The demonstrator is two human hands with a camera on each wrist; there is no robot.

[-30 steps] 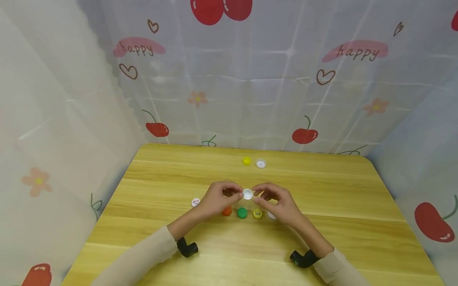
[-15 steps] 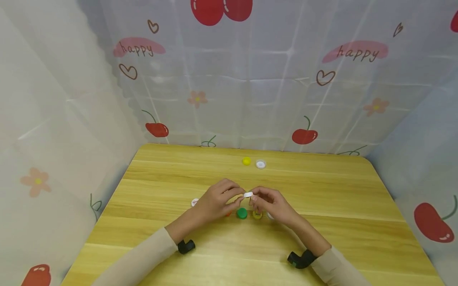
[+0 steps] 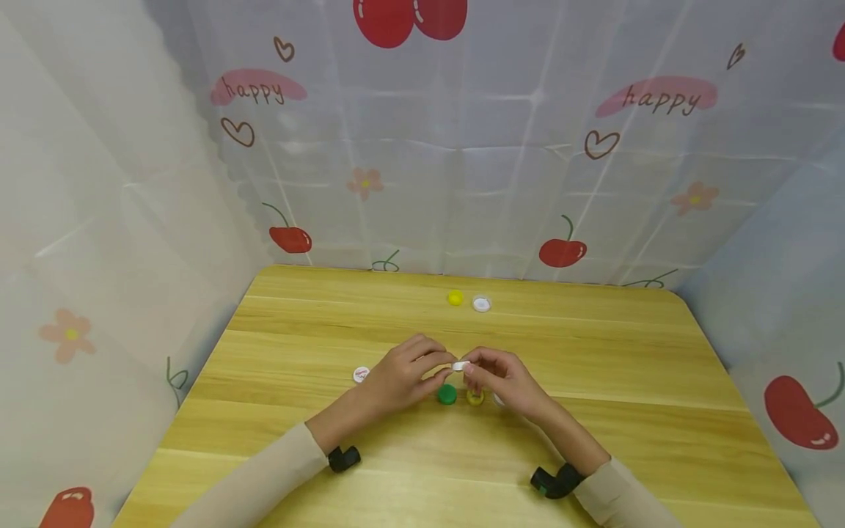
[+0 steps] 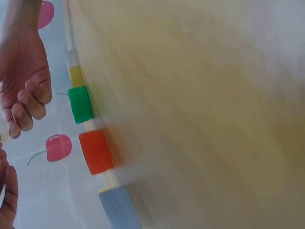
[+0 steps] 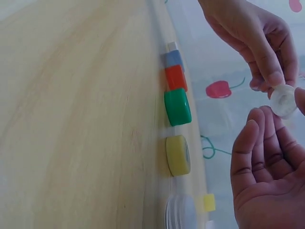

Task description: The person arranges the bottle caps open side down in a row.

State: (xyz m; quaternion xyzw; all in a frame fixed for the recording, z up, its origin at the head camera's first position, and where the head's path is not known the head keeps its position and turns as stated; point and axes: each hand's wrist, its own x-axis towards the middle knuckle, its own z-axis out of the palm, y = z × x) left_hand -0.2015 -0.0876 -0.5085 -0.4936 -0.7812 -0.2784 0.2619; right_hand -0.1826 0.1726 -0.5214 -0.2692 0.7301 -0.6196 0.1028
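Just above the table, a small white bottle cap [image 3: 460, 366] is held between both hands. My left hand [image 3: 403, 375] pinches its left edge with thumb and fingers. From the other side my right hand [image 3: 507, 379] grips it, thumb at the rim. The right wrist view shows the cap's hollow underside [image 5: 283, 101]. Below the hands runs a row of caps: a green cap [image 3: 447, 394], a yellow cap [image 3: 474, 397] and a whitish cap [image 3: 499, 400] partly behind the right hand. An orange cap [image 4: 96, 151] is hidden by the left hand in the head view.
A printed white cap [image 3: 361, 375] lies left of the left hand. Near the table's far edge sit another yellow cap [image 3: 455, 298] and a clear-rimmed white cap [image 3: 481, 303]. A blue-grey cap [image 4: 120, 208] stands in the row. Patterned curtains [image 3: 449, 169] enclose the wooden table [image 3: 594, 330].
The white cap has turned from face-on to edge-on and shifted slightly down. The right hand has closed in from beside it to grip it. The left hand now covers the orange cap.
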